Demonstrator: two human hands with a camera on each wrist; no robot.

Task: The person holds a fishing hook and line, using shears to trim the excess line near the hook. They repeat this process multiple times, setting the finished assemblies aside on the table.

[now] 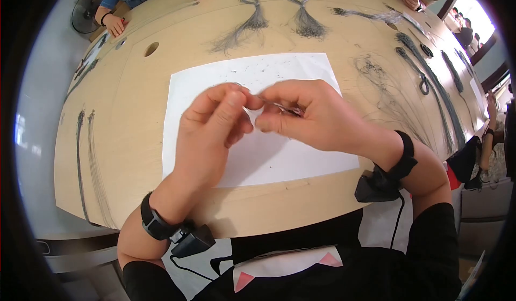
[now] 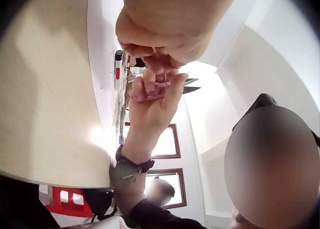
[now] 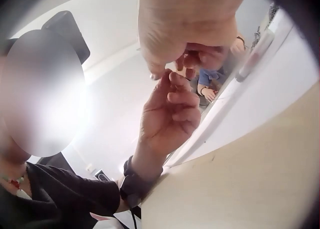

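My right hand (image 1: 309, 113) grips a small pair of scissors (image 2: 191, 90). In the left wrist view their two pointed blades stand apart, with pinkish handles around the fingers. My left hand (image 1: 212, 121) pinches with thumb and forefinger right beside the scissors' tip; what lies between those fingertips is too small to tell. Both hands are raised over a white sheet of paper (image 1: 269, 167) with tiny dark bits scattered on its far part.
Two looped bundles of thin dark strands (image 1: 257, 19) (image 1: 308, 24) lie beyond the paper. Loose tangled strands (image 1: 376, 81) and long dark bundles (image 1: 430, 86) spread at the right. More strands (image 1: 80, 156) lie at the left. Other people's hands (image 1: 114, 25) rest at the far edge.
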